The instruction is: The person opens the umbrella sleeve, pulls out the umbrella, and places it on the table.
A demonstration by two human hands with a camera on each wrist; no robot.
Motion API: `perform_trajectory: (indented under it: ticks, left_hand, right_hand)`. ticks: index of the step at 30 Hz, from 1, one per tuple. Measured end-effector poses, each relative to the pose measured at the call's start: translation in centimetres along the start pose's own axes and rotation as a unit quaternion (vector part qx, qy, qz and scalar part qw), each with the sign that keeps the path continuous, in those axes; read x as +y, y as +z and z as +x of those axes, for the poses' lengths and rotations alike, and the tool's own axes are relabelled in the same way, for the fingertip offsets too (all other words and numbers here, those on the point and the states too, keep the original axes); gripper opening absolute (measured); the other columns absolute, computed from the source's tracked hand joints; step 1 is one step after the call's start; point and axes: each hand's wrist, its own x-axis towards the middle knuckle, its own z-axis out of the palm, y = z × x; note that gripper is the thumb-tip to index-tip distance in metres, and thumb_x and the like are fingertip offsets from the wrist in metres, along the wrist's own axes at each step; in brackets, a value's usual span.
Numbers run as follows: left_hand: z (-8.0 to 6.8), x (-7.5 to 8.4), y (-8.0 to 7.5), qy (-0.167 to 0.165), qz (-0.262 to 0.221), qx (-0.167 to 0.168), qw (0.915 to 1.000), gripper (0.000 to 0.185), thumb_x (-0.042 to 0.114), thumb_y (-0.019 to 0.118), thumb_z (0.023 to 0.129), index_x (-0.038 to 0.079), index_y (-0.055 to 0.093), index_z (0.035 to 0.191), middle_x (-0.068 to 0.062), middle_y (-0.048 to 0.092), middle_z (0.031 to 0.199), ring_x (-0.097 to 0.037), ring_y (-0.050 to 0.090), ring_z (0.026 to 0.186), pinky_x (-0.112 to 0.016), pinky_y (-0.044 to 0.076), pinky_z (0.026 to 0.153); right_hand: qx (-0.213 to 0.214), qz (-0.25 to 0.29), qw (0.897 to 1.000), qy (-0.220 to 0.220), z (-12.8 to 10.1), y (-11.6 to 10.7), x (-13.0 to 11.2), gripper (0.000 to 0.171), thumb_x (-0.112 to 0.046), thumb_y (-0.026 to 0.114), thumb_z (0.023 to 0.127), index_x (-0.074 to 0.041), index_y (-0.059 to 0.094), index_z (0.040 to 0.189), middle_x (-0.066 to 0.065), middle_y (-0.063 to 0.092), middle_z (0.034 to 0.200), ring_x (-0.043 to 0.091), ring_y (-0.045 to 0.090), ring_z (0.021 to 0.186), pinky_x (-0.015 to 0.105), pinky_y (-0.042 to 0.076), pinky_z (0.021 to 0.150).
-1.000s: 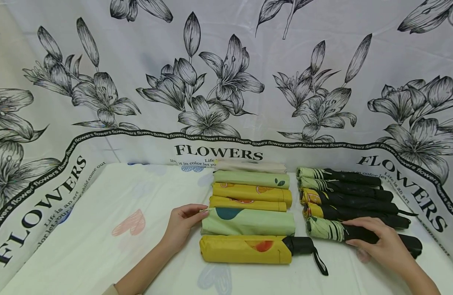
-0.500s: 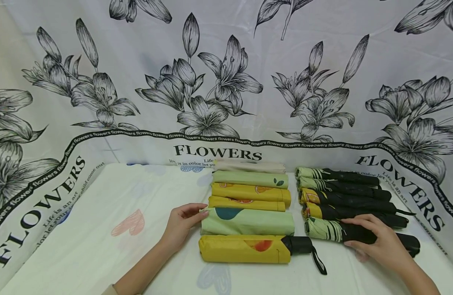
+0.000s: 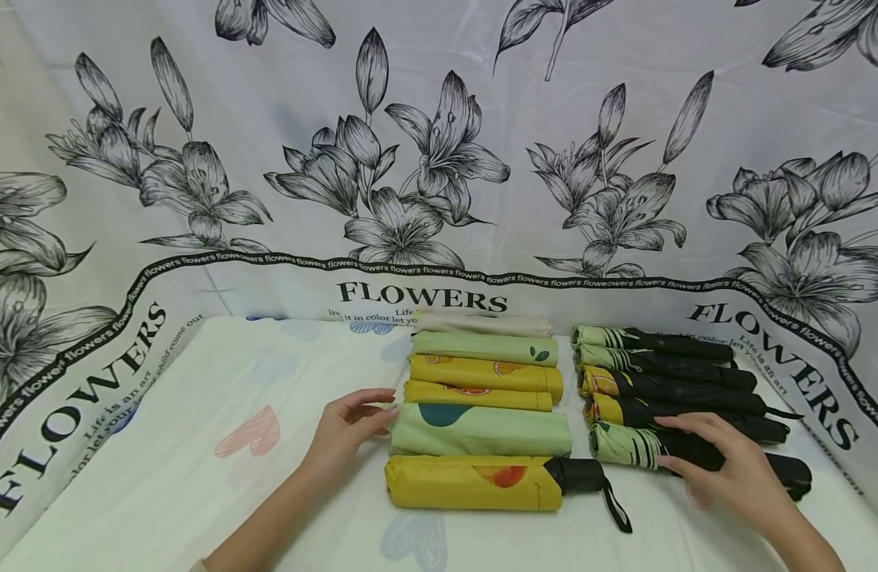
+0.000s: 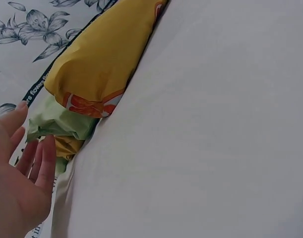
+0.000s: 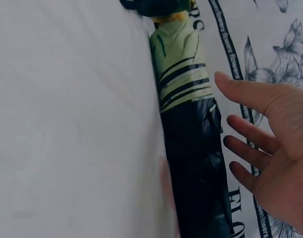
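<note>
My left hand hovers at the left end of a light green folded umbrella, fingers loosely bent and holding nothing. In the left wrist view that hand has its thumb and fingers spread beside the rolled umbrella ends. In front of the green one lies a yellow folded umbrella with a black handle and wrist strap. My right hand is over the nearest black folded umbrella, which has a green striped end. The right wrist view shows its fingers parted, a gap between them and the black fabric.
Behind the green umbrella, more yellow, green and pale rolls lie in a column. Several black umbrellas form a second column at right. A white sheet with hearts covers the table; a flower-printed curtain stands behind.
My left hand has drawn slightly left, off the green umbrella's end. The right hand has slid a little left along the black umbrella and its fingers have spread. The umbrellas stay put.
</note>
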Motion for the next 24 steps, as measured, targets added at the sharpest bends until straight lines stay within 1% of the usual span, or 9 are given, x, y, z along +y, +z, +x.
perform_trajectory:
  ticks: [1,2,5,8,12,15,17,20,24]
  left_hand:
    - [-0.2,0.1,-0.1,0.003,0.006,0.0,1.0,0.036,0.005,0.077,0.096,-0.007,0.069,0.129,-0.016,0.075,0.116,-0.014,0.072,0.087,-0.031,0.064,0.078]
    - [-0.4,0.1,-0.3,0.004,0.011,0.002,0.9999,0.036,0.005,0.076,0.096,-0.007,0.069,0.129,-0.017,0.074,0.118,-0.014,0.072,0.087,-0.031,0.064,0.078]
    - [-0.9,0.3,-0.6,0.009,0.023,0.008,0.9997,0.035,0.004,0.076,0.095,-0.007,0.07,0.127,-0.018,0.073,0.12,-0.016,0.073,0.086,-0.031,0.064,0.078]
    - [-1.5,0.4,-0.7,0.009,0.026,0.012,0.9995,0.032,0.002,0.076,0.094,-0.008,0.071,0.125,-0.017,0.074,0.118,-0.017,0.073,0.084,-0.031,0.064,0.077]
    - [-2.1,0.5,-0.6,0.005,0.031,0.0,0.9995,0.025,0.0,0.076,0.093,-0.009,0.072,0.116,-0.006,0.074,0.101,-0.014,0.07,0.081,-0.029,0.064,0.076]
    - [-2.5,0.3,-0.5,0.015,0.042,-0.033,0.9985,0.022,0.0,0.076,0.094,-0.011,0.072,0.112,0.001,0.071,0.092,-0.01,0.067,0.079,-0.026,0.063,0.075]
    - [-2.7,0.1,-0.5,0.032,0.046,-0.062,0.9965,0.022,0.001,0.075,0.095,-0.013,0.071,0.111,0.004,0.072,0.09,-0.008,0.067,0.078,-0.025,0.062,0.074]
    - [-2.9,-0.2,-0.5,0.061,0.046,-0.103,0.9918,0.022,0.002,0.075,0.095,-0.015,0.07,0.11,0.007,0.075,0.092,-0.005,0.069,0.079,-0.024,0.062,0.074]
    - [-3.1,-0.5,-0.4,0.075,0.036,-0.128,0.9882,0.022,0.002,0.076,0.095,-0.014,0.071,0.109,0.009,0.076,0.095,-0.004,0.07,0.081,-0.023,0.061,0.073]
  right_hand:
    - [-0.001,-0.003,1.0,0.005,0.0,0.0,-0.4,0.052,-0.021,0.096,0.077,-0.022,0.077,0.125,0.001,0.067,0.121,-0.026,0.035,0.109,0.036,0.052,0.087]
    - [0.0,-0.003,1.0,0.005,0.0,0.1,-0.8,0.051,-0.021,0.095,0.078,-0.022,0.077,0.125,0.003,0.067,0.122,-0.027,0.034,0.109,0.034,0.052,0.088]
    - [0.016,-0.007,1.0,-0.013,0.1,0.4,-1.9,0.051,-0.018,0.095,0.077,-0.021,0.077,0.124,0.002,0.068,0.12,-0.025,0.04,0.106,0.011,0.044,0.081]
    - [0.033,0.003,0.998,-0.045,0.2,0.9,-2.9,0.052,-0.012,0.096,0.074,-0.019,0.078,0.123,0.0,0.069,0.116,-0.018,0.048,0.101,0.004,0.042,0.083]
    - [0.033,0.021,0.997,-0.063,0.1,1.7,-4.2,0.052,-0.008,0.096,0.072,-0.019,0.078,0.121,-0.003,0.07,0.113,-0.006,0.056,0.096,0.01,0.049,0.081]
    - [0.017,0.038,0.997,-0.066,0.1,2.3,-4.9,0.05,-0.009,0.095,0.074,-0.019,0.078,0.12,-0.004,0.07,0.113,-0.003,0.059,0.096,0.018,0.054,0.077]
    - [0.007,0.053,0.996,-0.072,0.1,2.7,-5.3,0.048,-0.008,0.094,0.076,-0.019,0.078,0.12,-0.005,0.071,0.114,-0.001,0.061,0.094,0.022,0.055,0.074]
    - [-0.007,0.079,0.993,-0.086,0.0,3.3,-5.7,0.044,-0.005,0.091,0.079,-0.016,0.078,0.12,-0.004,0.071,0.111,0.003,0.061,0.088,0.023,0.055,0.069]
    - [-0.032,0.113,0.99,-0.082,-0.2,4.1,-6.2,0.04,-0.002,0.087,0.083,-0.012,0.077,0.12,0.0,0.072,0.108,0.0,0.062,0.085,0.023,0.057,0.066]
